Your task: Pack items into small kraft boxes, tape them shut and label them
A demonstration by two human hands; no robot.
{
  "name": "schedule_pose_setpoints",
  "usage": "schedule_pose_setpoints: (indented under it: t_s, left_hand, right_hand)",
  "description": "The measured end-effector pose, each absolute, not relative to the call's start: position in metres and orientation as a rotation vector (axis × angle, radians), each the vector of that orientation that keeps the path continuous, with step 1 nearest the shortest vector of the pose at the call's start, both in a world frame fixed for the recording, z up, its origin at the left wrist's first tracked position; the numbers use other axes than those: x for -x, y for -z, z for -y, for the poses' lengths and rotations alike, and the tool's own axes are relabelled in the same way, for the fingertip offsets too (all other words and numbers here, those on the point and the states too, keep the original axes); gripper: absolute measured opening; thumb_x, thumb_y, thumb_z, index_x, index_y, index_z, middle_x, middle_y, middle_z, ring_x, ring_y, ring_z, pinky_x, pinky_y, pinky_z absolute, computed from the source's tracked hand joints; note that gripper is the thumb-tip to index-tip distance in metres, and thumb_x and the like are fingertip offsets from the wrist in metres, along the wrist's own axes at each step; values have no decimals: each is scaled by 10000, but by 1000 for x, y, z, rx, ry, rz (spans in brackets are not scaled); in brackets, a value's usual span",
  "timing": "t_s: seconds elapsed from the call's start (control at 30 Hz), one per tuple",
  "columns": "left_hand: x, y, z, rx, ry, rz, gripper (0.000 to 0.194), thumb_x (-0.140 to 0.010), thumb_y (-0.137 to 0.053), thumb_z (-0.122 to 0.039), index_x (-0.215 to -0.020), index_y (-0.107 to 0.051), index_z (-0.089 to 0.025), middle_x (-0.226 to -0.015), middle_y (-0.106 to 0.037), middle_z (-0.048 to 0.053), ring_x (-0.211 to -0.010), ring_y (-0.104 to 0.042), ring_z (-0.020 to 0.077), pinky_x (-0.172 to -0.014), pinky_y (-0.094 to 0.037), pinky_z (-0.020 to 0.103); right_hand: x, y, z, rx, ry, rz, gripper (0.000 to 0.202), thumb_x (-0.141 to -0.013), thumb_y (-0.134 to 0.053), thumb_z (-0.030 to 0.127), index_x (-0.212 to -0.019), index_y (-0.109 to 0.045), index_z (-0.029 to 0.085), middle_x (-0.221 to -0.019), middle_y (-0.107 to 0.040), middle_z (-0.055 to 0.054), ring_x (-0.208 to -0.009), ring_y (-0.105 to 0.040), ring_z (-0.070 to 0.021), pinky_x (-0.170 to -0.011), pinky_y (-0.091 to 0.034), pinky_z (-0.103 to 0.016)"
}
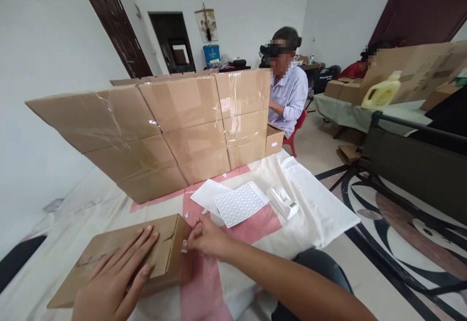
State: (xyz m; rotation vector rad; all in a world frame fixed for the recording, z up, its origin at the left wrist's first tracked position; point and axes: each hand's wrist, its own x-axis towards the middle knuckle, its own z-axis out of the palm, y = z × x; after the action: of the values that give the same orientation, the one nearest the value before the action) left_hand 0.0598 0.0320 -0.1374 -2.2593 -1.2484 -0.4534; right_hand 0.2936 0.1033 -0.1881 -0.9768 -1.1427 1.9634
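A closed cardboard box [170, 231] lies on the cloth-covered table close in front of me. My left hand [120, 272] rests flat on its top, fingers stretched out. By the box's right end, my right hand [206, 238] is pinched together at a small whitish sticker [184, 246], which is against the box or just beside it; I cannot tell which. Beyond that hand, a sheet of blue-outlined labels [241, 204] partly covers a blank white paper [207, 193]. A white tape dispenser [282, 203] stands to the right of the sheets.
A wall of stacked, taped cardboard boxes [186, 121] spans the table's far side. Behind it sits a person [290, 87] in a light shirt, on a red chair [301, 126]. At right are another table [337, 109], a yellow jug [381, 92] and a dark-framed folding chair [412, 151].
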Motion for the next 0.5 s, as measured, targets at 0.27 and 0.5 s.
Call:
schedule_pose_setpoints:
  t_s: [0.27,0.5]
  left_hand:
    - [-61,137,-37,2213,507,1231,634,-971,-406,-438,-1583,-256,-359,-1435,-606,-16,-1221,-657,238,-835,-551,365]
    - [-43,160,-44,2251,506,1278,669,-954,-441,-430,-1581,-209,-414,-1474,-562,-31,-1204,-669,248,-837,-592,405]
  right_hand:
    - [-291,196,-112,961,-1959,1202,831,-372,-975,479,-894,-368,256,-621,-678,97,-434,-445,-69,-465,-262,-226]
    - [-292,191,-117,977,-2009,1220,857,-326,-998,425,-904,-390,252,-633,-697,68,-484,-537,-93,-465,-270,-208]
